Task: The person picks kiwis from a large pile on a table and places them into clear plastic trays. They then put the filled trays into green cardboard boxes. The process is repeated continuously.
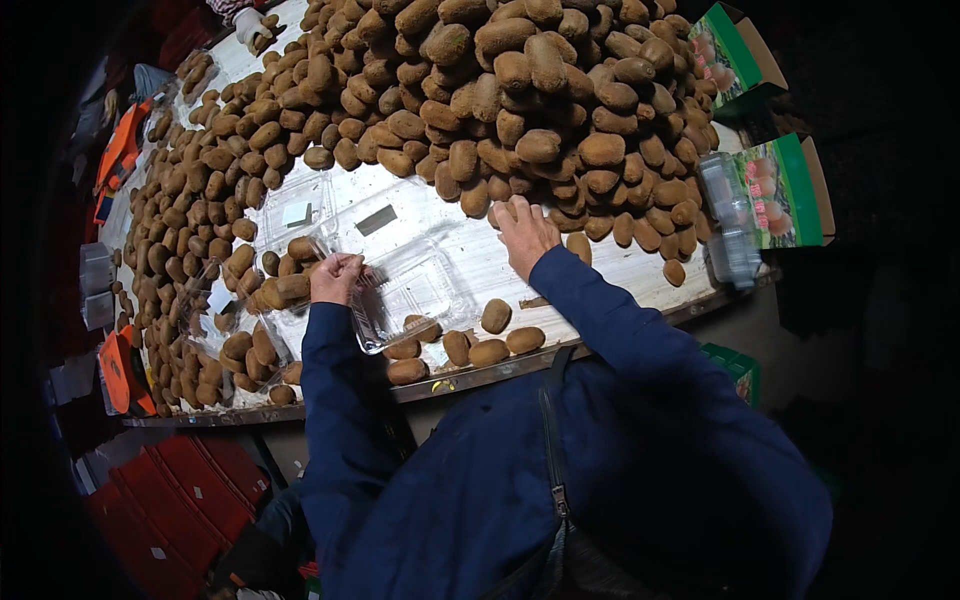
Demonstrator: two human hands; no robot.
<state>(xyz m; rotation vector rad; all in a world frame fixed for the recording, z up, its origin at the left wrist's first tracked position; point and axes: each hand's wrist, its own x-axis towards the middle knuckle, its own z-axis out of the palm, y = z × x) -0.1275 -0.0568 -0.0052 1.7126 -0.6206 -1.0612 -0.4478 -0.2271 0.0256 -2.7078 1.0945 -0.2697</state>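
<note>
My left hand [336, 279] grips the left rim of an open clear plastic clamshell container [442, 281], tilted over the near part of the table. Several loose kiwifruit [489, 352] lie along the table edge beside and behind the container's near side. At the foot of a large kiwifruit heap [517, 90], my right hand [529, 234] has its fingers around one kiwifruit [495, 215], partly hidden by them. Left of my left hand, kiwifruit [289, 289] sit close together near another clear container [281, 345] with fruit in it.
Printed cartons [772, 191] and stacked clear containers [727, 217] stand at the right edge of the white table [630, 274]. Orange objects [124, 371] line the left side. Red crates [172, 510] are below left. A co-worker's gloved hand [251, 28] is at the far left.
</note>
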